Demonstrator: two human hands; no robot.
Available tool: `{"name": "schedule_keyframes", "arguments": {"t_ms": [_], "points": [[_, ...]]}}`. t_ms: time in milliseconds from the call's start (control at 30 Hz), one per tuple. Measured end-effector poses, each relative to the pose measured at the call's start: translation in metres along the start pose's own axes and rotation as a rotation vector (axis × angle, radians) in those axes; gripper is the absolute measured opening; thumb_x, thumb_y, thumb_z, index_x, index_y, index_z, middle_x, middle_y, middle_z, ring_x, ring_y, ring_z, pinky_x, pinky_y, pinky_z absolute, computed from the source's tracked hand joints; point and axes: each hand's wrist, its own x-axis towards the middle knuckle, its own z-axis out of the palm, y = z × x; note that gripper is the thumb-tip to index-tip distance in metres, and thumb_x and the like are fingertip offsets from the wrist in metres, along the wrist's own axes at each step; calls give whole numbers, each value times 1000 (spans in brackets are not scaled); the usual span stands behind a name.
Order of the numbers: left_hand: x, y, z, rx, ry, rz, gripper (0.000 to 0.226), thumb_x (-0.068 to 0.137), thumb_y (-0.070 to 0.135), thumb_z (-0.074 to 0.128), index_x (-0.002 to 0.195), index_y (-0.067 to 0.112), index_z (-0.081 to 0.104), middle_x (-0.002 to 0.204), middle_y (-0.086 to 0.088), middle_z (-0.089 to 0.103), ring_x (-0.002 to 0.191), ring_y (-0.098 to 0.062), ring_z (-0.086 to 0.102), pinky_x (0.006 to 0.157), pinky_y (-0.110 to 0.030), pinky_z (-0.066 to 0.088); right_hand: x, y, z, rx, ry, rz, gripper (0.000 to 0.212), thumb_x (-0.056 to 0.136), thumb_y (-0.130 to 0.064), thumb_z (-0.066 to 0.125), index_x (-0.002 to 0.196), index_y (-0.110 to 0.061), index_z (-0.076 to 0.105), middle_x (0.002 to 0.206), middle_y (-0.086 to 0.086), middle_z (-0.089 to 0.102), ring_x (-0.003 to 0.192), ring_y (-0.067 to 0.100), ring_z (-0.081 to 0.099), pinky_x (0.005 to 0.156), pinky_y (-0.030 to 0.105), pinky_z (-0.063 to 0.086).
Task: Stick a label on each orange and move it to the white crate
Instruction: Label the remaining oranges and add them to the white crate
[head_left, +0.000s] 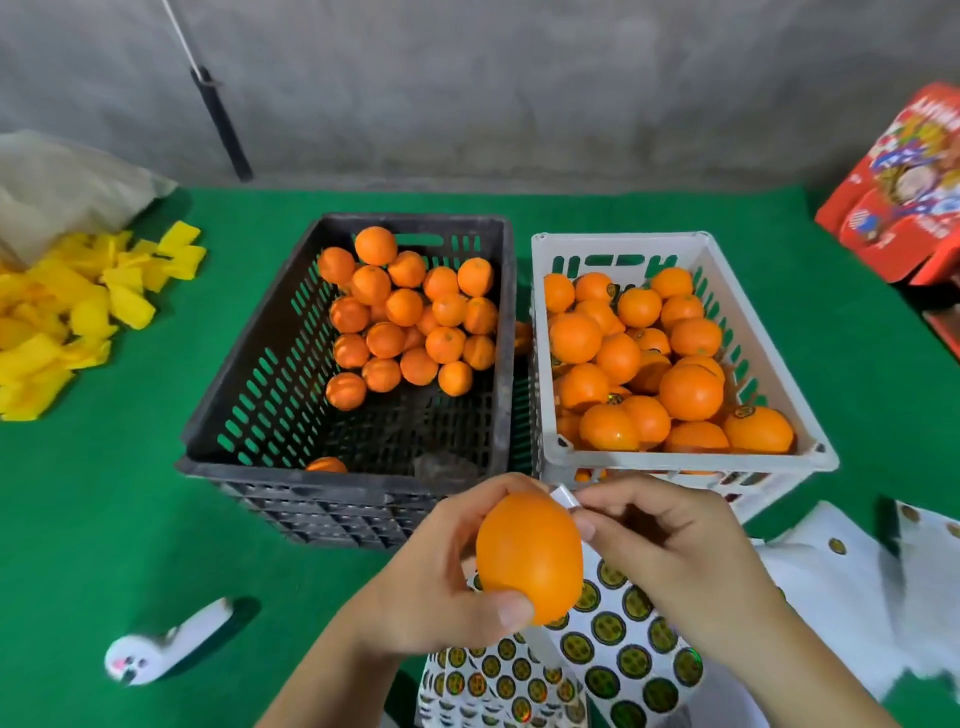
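Orange (529, 556): held up in front of the crates, above the label sheets; gripped by the left hand (436, 577), thumb across its near lower side, fingers curled round its far top.

Right hand (670, 540): just right of the orange, fingers curled, thumb and forefinger pinching a small pale strip (563, 500) at the fruit's upper right edge. Whether the strip carries a label cannot be told.

Label sheets (618, 644): white backing with rows of round dark-and-gold stickers, lying under both hands at the near edge.

White crate (685, 460): right of centre, heaped with oranges, several showing stickers.

Black crate (249, 374): just left of the white one, oranges piled toward its far right end.

Green mat (130, 519): carries both crates.

Yellow scraps (67, 322): heap at far left.

White tool (166, 644): near left, blurred.

Red carton (904, 197): far right.
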Motion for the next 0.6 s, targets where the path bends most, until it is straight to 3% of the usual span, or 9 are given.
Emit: {"name": "schedule_keyframes", "arguments": {"t_ms": [67, 167, 233, 333, 433, 467, 600], "points": [[-1, 3, 1, 12, -25, -1, 93, 76, 66, 81, 138, 3, 51, 133, -20, 56, 122, -50, 57, 91, -78, 45, -2, 1, -5, 119, -48, 135, 22, 77, -44, 78, 96, -35, 84, 92, 0, 80, 85, 16, 74, 74, 25, 60], [-2, 5, 3, 109, -33, -8, 84, 79, 54, 80, 141, 7, 50, 135, -13, 56, 122, -41, 60, 92, -70, 50, -2, 3, -7, 327, -122, 312, 30, 70, -41, 80, 93, -21, 83, 81, 1, 75, 67, 7, 66, 60, 16, 51], [-2, 5, 4, 152, -38, -1, 76, 77, 41, 75, 141, 8, 50, 135, -10, 57, 122, -39, 60, 92, -63, 54, -2, 6, -8, 412, -159, 384, 30, 71, -35, 86, 93, -15, 80, 85, 8, 70, 74, 13, 62, 66, 22, 51], [-4, 6, 4, 159, -56, 14, 73, 76, 38, 72, 140, 8, 51, 134, -8, 57, 122, -38, 60, 92, -59, 55, -4, 11, -7, 550, -199, 436, 34, 75, -28, 89, 98, -6, 78, 95, 19, 67, 87, 26, 60, 77, 29, 54], [-6, 7, 6, 91, -68, 17, 82, 77, 57, 78, 137, 6, 53, 132, -9, 57, 120, -38, 61, 91, -60, 55, -4, 15, -6, 503, -126, 410, 12, 94, -16, 75, 95, -5, 77, 88, 18, 69, 82, 26, 61, 75, 31, 54], [-7, 8, 7, 87, -66, 14, 84, 78, 65, 76, 135, 8, 54, 131, -8, 58, 120, -37, 61, 90, -58, 56, -5, 17, -6, 434, -92, 354, 14, 96, -18, 71, 90, -7, 78, 82, 15, 69, 77, 24, 60, 72, 29, 53], [-7, 4, 7, 136, -39, 25, 74, 75, 50, 75, 133, 8, 55, 127, -10, 58, 115, -36, 63, 87, -66, 53, -10, 13, -10, 159, -112, 96, 6, 89, -28, 77, 87, -23, 81, 80, 6, 75, 71, 14, 67, 68, 24, 54]]}}
